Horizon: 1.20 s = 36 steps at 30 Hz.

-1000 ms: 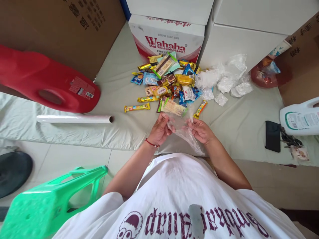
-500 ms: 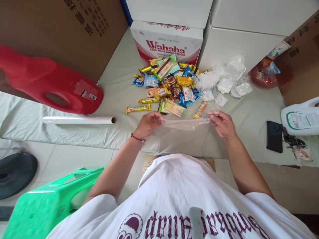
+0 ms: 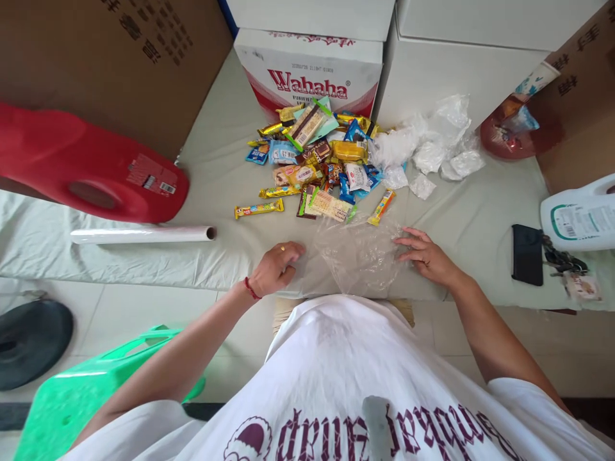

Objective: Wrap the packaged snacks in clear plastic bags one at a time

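While the clear plastic bag (image 3: 355,253) lies loosely on the table (image 3: 485,237) just in front of the person, the right hand (image 3: 429,259) has its fingers parted at the bag's right edge; whether they touch it, I cannot tell. The left hand (image 3: 276,266), loosely curled around nothing, sits beyond the left edge. Wrapped snacks (image 3: 310,174) lie heaped behind, near a box (image 3: 310,77).

So snacks (image 3: 314,153) are sitting on the bench (image 3: 480,237), box (image 3: 307,70) standing behind them, bag (image 3: 360,250) lying in front, roll (image 3: 139,235) lying left, phone (image 3: 527,254) resting way right.
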{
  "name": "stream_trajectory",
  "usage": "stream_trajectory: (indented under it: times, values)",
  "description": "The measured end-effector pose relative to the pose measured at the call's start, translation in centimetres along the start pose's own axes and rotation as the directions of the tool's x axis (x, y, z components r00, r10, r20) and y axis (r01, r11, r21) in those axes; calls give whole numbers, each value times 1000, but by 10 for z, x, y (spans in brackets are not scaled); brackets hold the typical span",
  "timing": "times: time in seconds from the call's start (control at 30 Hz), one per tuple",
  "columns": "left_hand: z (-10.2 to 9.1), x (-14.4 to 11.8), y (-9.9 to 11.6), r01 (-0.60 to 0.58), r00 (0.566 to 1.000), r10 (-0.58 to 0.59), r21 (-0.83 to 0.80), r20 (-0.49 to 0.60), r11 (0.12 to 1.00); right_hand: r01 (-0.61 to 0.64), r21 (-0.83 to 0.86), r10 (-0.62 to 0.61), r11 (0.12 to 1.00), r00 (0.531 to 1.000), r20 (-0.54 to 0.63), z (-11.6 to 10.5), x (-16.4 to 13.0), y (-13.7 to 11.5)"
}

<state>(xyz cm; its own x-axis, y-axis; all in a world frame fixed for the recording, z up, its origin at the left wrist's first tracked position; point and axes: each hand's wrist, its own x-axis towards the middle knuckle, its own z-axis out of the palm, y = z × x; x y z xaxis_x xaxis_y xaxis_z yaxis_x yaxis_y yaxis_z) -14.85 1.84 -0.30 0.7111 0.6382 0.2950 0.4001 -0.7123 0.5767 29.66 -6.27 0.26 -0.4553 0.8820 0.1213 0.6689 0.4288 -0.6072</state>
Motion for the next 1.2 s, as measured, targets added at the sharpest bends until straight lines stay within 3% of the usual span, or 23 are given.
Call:
stream_trajectory:
  times: [0.1, 0.2, 0.3, 0.4, 0.47, 0.53, 0.63, 0.73, 0.8, 0.9, 1.0, 1.07, 1.1, 1.17, 1.2]
  values:
    - [-1, 17, 14, 173, 969, -161, 51, -190, 984, 14, 34, -13, 999, 999, -30, -5, 0, -4]
    - [10, 61, 34, 236, 944, -177, 195, -280, 952, 36, 49, -34, 998, 999, -24, -11, 5, -9]
    - [36, 111, 46, 214, 971, -170, 300, -169, 930, 12, 56, -9, 998, 999, -53, -12, 7, -11]
    - [63, 143, 44, 186, 980, -201, 362, 3, 914, -184, -1, 178, 983, 956, -234, -6, 3, -13]
    - [75, 148, 38, 183, 973, -222, 380, 59, 907, -357, -69, 319, 931, 893, -318, 4, 1, -13]
    - [79, 143, 32, 191, 974, -222, 366, 42, 911, -450, -137, 398, 882, 869, -293, 16, -1, -12]
    - [73, 128, 29, 210, 978, -203, 254, -55, 944, -439, -141, 408, 888, 891, -201, 22, 0, -5]
    - [57, 108, 35, 266, 955, -261, 12, -144, 964, -380, -17, 377, 925, 921, -95, 4, 12, 10]
    - [47, 93, 44, 351, 905, -372, -134, -205, 927, -370, 109, 371, 922, 928, 13, -16, 30, 22]
    - [41, 73, 52, 526, 750, -604, -311, -268, 791, -374, 258, 336, 891, 925, 177, -43, 72, 36]
    - [44, 56, 50, 664, 577, -807, -505, -124, 552, -363, 252, 279, 897, 907, 315, -58, 125, 40]
    - [46, 43, 46, 705, 513, -856, -539, -61, 461, -370, 149, 321, 917, 906, 276, -62, 157, 36]
    - [45, 35, 46, 715, 495, -866, -532, -73, 453, -368, 79, 348, 926, 917, 194, -63, 171, 32]
    - [39, 17, 50, 727, 453, -878, -507, -153, 463, -328, -63, 328, 943, 945, -6, -60, 192, 20]
    - [34, 8, 55, 735, 434, -865, -456, -251, 502, -290, -130, 283, 948, 957, -67, -57, 200, 13]
